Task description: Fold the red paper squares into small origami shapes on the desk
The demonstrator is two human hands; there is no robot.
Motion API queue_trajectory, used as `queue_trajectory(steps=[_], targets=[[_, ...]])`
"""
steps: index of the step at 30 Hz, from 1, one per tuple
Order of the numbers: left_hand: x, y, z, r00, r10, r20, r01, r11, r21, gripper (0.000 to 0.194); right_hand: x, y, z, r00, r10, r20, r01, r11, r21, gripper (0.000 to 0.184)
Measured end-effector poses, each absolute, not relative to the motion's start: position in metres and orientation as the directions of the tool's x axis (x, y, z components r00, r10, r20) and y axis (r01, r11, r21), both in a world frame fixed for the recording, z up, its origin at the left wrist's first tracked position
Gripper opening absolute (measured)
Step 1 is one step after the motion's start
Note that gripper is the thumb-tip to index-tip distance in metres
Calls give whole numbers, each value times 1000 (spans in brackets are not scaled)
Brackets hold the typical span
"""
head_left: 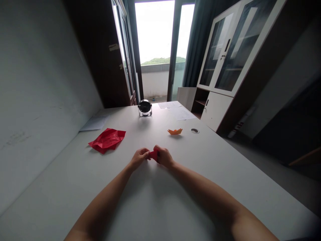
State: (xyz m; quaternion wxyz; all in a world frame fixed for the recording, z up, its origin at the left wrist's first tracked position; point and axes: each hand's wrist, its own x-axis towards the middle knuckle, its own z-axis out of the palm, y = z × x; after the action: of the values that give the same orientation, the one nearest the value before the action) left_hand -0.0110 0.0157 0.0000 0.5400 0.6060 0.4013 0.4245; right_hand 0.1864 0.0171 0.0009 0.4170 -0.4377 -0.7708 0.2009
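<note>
Between my two hands is a small piece of folded red paper (153,155), held just above the white table (150,201). My left hand (140,157) pinches its left end with thumb and fingers. The fingers of my right hand (163,156) are wrapped round its right side and hide part of it. Beyond my right hand an orange paper boat (175,131) stands on the table. Off to the left lies a larger sheet of creased red paper (107,140), partly unfolded.
A small round black device on a metal stand (144,107) is near the table's far edge. White papers (185,114) lie at the far right, more papers (94,123) by the left wall. A round cable hole (194,131) is right of the boat. Cabinets (225,60) stand beyond.
</note>
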Motion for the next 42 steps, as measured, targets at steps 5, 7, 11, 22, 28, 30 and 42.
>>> queue_trajectory(steps=[5, 7, 11, 22, 28, 30, 42], targets=[[-11, 16, 0, 311, 948, 74, 25, -86, 996, 38, 185, 15, 4, -321, 818, 478, 444, 576, -686, 8], [-11, 17, 0, 309, 948, 75, 22, -86, 996, 40, 185, 14, 6, -337, 809, 482, 393, 586, -708, 6], [-10, 16, 0, 303, 951, 67, 6, -72, 997, 44, 185, 13, 9, -369, 771, 518, 317, 629, -710, 16], [-8, 11, 9, 266, 961, 72, -25, -68, 997, 37, 183, 15, 5, -422, 744, 517, 270, 648, -712, 19], [-9, 13, 5, 245, 966, 83, -25, -79, 997, 35, 184, 16, 1, -388, 807, 445, 324, 571, -754, 15], [-9, 14, 3, 242, 966, 86, -24, -83, 996, 35, 184, 17, -1, -386, 814, 433, 331, 561, -759, 14], [-5, 14, 0, 125, 985, 122, -24, -120, 992, 43, 186, 24, -1, -198, 892, 405, 365, 451, -814, 2]])
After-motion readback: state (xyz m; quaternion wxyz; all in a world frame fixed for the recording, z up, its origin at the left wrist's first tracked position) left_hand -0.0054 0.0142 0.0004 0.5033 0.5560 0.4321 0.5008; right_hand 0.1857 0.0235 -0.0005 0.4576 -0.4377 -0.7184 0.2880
